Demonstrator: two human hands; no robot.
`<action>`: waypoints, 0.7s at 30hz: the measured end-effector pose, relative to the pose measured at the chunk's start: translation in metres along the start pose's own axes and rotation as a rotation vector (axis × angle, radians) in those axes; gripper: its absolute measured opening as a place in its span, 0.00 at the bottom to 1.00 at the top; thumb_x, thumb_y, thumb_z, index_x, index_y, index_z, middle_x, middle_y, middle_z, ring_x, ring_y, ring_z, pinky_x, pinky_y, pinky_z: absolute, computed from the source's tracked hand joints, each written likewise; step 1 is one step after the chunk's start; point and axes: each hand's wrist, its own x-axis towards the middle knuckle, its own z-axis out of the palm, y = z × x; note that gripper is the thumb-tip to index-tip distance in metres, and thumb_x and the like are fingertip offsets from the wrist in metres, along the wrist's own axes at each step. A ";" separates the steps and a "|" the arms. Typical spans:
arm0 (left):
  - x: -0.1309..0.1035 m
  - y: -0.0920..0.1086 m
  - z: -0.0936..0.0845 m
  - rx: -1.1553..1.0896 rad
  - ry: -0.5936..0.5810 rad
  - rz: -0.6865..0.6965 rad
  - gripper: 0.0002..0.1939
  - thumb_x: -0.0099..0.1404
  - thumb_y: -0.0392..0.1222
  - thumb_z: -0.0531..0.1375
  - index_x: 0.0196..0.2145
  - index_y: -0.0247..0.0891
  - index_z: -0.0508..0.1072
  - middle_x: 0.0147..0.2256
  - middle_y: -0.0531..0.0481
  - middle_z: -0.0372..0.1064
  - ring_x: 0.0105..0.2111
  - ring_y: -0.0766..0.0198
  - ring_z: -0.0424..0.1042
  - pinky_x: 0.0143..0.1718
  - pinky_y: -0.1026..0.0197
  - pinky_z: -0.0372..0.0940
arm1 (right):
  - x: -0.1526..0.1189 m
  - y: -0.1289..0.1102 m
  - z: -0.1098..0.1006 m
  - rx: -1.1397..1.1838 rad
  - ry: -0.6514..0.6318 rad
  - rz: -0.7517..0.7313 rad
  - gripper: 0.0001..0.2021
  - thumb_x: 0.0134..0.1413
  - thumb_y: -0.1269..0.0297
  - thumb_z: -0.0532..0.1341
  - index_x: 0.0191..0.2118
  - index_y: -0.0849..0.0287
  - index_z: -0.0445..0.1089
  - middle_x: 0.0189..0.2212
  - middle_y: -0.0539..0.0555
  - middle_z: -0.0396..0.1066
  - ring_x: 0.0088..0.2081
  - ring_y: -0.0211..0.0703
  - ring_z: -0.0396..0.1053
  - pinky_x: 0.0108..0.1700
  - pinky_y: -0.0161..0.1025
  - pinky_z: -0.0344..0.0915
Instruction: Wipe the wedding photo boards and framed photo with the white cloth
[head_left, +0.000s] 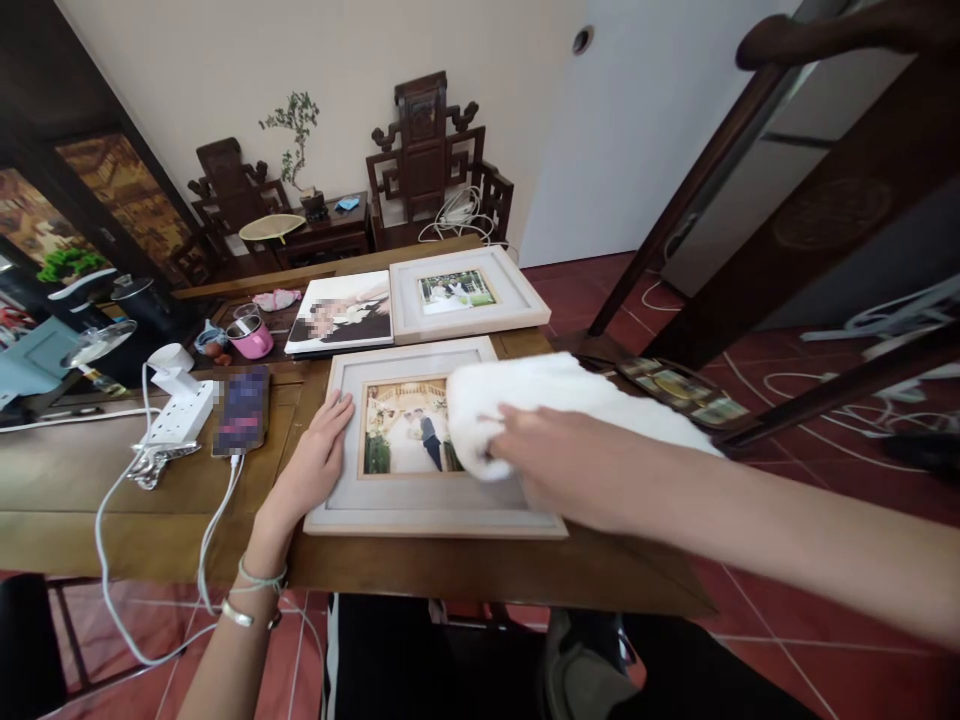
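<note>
A framed photo [405,425] with a pale wooden border lies flat on the brown wooden table [360,565] before me. My left hand [319,450] rests on the frame's left edge, fingers stretched out. In my right hand [532,450], blurred by motion, is a bunched white cloth [525,385]; it lies over the right part of the frame and trails off to the right. The cloth hides the photo's right side and the frame's upper right corner.
Behind lie a second framed photo [457,290] and a photo album [345,312]. To the left are a phone [241,410] on a cable, a white power strip [180,410] and a pink mug [251,337]. A dark wooden post [690,200] rises at right.
</note>
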 end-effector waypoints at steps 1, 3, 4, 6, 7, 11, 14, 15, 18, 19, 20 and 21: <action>0.000 0.000 0.000 0.000 0.002 -0.001 0.24 0.69 0.35 0.45 0.60 0.32 0.62 0.62 0.39 0.57 0.66 0.57 0.47 0.65 0.46 0.47 | 0.011 0.007 0.003 -0.047 0.063 0.001 0.18 0.46 0.83 0.52 0.38 0.65 0.74 0.49 0.67 0.70 0.46 0.55 0.70 0.42 0.45 0.66; 0.000 0.001 0.000 -0.008 0.005 -0.005 0.24 0.69 0.35 0.45 0.60 0.34 0.62 0.62 0.41 0.57 0.66 0.57 0.47 0.65 0.45 0.47 | 0.036 0.018 0.010 -0.106 0.160 0.005 0.19 0.47 0.82 0.53 0.44 0.68 0.73 0.59 0.69 0.60 0.58 0.61 0.60 0.50 0.49 0.63; -0.001 0.001 0.000 -0.014 0.007 -0.006 0.24 0.69 0.36 0.45 0.60 0.34 0.62 0.62 0.41 0.57 0.66 0.57 0.47 0.65 0.45 0.47 | 0.048 0.022 0.013 -0.119 0.189 0.001 0.20 0.48 0.82 0.53 0.46 0.69 0.72 0.62 0.70 0.55 0.62 0.63 0.53 0.54 0.52 0.60; -0.001 0.002 0.000 -0.024 0.010 -0.013 0.24 0.69 0.36 0.45 0.61 0.34 0.61 0.62 0.41 0.57 0.66 0.57 0.48 0.65 0.45 0.47 | 0.067 0.025 0.020 -0.132 0.200 -0.002 0.19 0.50 0.80 0.55 0.49 0.70 0.71 0.64 0.71 0.49 0.65 0.67 0.44 0.59 0.58 0.51; -0.001 0.002 0.000 -0.025 0.012 -0.020 0.24 0.69 0.36 0.45 0.61 0.34 0.62 0.62 0.41 0.57 0.66 0.57 0.47 0.65 0.45 0.47 | 0.073 0.022 0.023 -0.137 0.193 0.001 0.19 0.50 0.80 0.56 0.49 0.70 0.71 0.65 0.72 0.48 0.65 0.69 0.42 0.60 0.61 0.48; -0.001 0.001 0.002 -0.012 0.031 -0.037 0.24 0.69 0.35 0.45 0.60 0.35 0.62 0.62 0.41 0.57 0.66 0.57 0.48 0.65 0.44 0.47 | 0.065 -0.008 0.029 -0.117 0.119 0.022 0.18 0.46 0.80 0.60 0.46 0.68 0.74 0.63 0.73 0.50 0.63 0.75 0.45 0.59 0.68 0.47; 0.000 -0.001 0.004 -0.016 0.043 -0.022 0.24 0.68 0.35 0.46 0.60 0.36 0.63 0.62 0.41 0.58 0.66 0.56 0.48 0.65 0.43 0.47 | 0.036 -0.041 0.027 -0.050 -0.010 -0.007 0.24 0.38 0.75 0.68 0.48 0.64 0.74 0.62 0.74 0.52 0.62 0.79 0.48 0.57 0.70 0.51; 0.000 -0.001 0.005 -0.017 0.046 -0.020 0.24 0.68 0.34 0.46 0.60 0.36 0.63 0.61 0.41 0.58 0.65 0.56 0.49 0.65 0.44 0.47 | 0.026 -0.051 0.025 0.000 -0.068 -0.023 0.28 0.33 0.74 0.70 0.49 0.63 0.74 0.62 0.74 0.52 0.61 0.80 0.48 0.56 0.71 0.52; 0.000 -0.001 0.005 -0.017 0.044 -0.023 0.24 0.68 0.34 0.46 0.59 0.34 0.64 0.61 0.40 0.58 0.65 0.56 0.49 0.65 0.45 0.47 | 0.001 -0.071 0.020 0.142 -0.181 -0.096 0.32 0.32 0.73 0.70 0.51 0.60 0.73 0.63 0.73 0.51 0.61 0.81 0.48 0.55 0.72 0.53; 0.000 -0.001 0.005 -0.017 0.041 -0.024 0.24 0.68 0.34 0.46 0.59 0.34 0.64 0.62 0.40 0.58 0.66 0.56 0.48 0.65 0.45 0.47 | -0.004 -0.074 0.019 0.158 -0.193 -0.124 0.30 0.35 0.73 0.69 0.51 0.60 0.73 0.63 0.73 0.51 0.62 0.79 0.48 0.55 0.71 0.53; 0.000 -0.001 0.005 -0.018 0.038 -0.024 0.24 0.68 0.34 0.46 0.59 0.34 0.63 0.62 0.40 0.58 0.66 0.56 0.48 0.65 0.45 0.47 | -0.006 -0.075 0.019 0.155 -0.200 -0.147 0.29 0.38 0.73 0.67 0.52 0.60 0.72 0.63 0.72 0.49 0.62 0.77 0.47 0.56 0.70 0.53; 0.000 -0.001 0.004 -0.018 0.032 -0.022 0.24 0.68 0.34 0.46 0.60 0.34 0.63 0.62 0.41 0.57 0.66 0.56 0.48 0.65 0.45 0.47 | -0.005 -0.073 0.020 0.141 -0.205 -0.160 0.28 0.40 0.73 0.65 0.53 0.61 0.71 0.64 0.72 0.48 0.63 0.75 0.46 0.57 0.69 0.53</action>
